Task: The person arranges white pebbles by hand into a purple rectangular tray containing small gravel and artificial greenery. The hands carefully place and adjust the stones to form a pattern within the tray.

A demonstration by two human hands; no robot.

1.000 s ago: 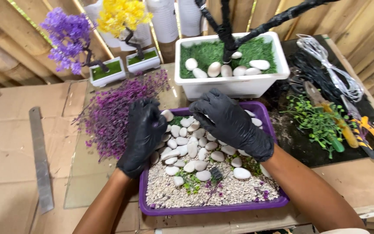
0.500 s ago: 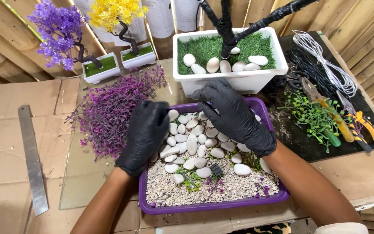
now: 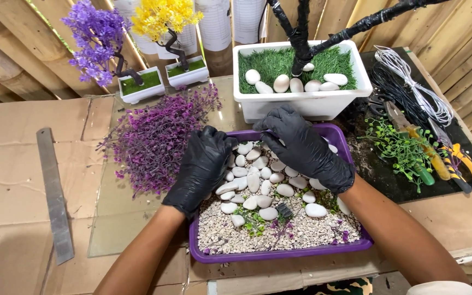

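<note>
Hands in black gloves work over a purple tray [image 3: 279, 254] set on the table [image 3: 12, 164], its long axis running left to right across the view, open side up. Left hand [image 3: 202, 166] lies palm down on the tray's left edge, fingers [image 3: 214, 143] curled loosely together over the white pebbles [image 3: 258, 180]; whether anything is pinched beneath them cannot be told. Right hand [image 3: 301, 146] reaches in from the right, wrist over the tray's right half, fingers bent inward near the far rim with the tips drawn close around what appears to be a single small pebble, largely hidden by the glove. Pebbles sit heaped in the tray's far-left part on a bed of fine gravel [image 3: 301, 232], which fills the near half. Just beyond the tray stands a white planter [image 3: 307, 104] with green turf, several pebbles and a dark wrapped trunk. A pile of purple sprigs [image 3: 154, 136] lies just left of the tray, touching the left glove. Green sprigs [image 3: 400, 150] and pliers [image 3: 438, 155] lie to the right, clear of both hands
</note>
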